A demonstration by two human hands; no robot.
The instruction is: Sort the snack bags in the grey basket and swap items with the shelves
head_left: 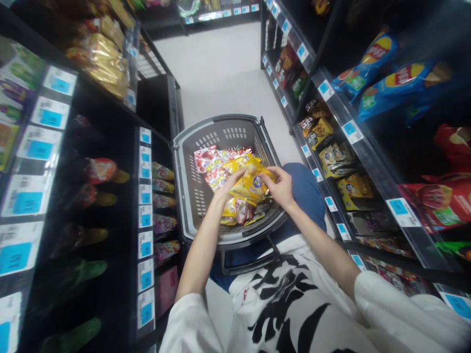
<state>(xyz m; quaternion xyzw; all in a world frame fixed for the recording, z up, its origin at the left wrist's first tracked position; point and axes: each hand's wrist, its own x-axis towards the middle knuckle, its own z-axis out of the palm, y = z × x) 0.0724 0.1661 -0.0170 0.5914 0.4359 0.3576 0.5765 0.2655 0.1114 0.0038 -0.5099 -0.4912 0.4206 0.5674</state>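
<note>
A person holds a yellow packet (252,185) over a grey shopping basket (181,201), gripping it from both sides. The left hand (228,185) has hold of the packet's left edge, most of its fingers hidden from view; the right hand (282,187) pinches the right edge, thumb on the printed face. The hands are apart, with the packet spanning the gap between them. Beneath it, inside the basket, lie red-and-white packets (206,159) towards the far left and more yellow packaging (228,210) at the near end. The basket's black handle (250,269) is folded down towards the person's white shirt (312,289), and a leg in blue trousers (307,196) is just beside the rim on the right. Dark shelves flank the aisle, lined with blue-and-white price labels (403,211); on the right sit blue bags (395,86), red bags (449,201) and small yellow packs (319,133)
</note>
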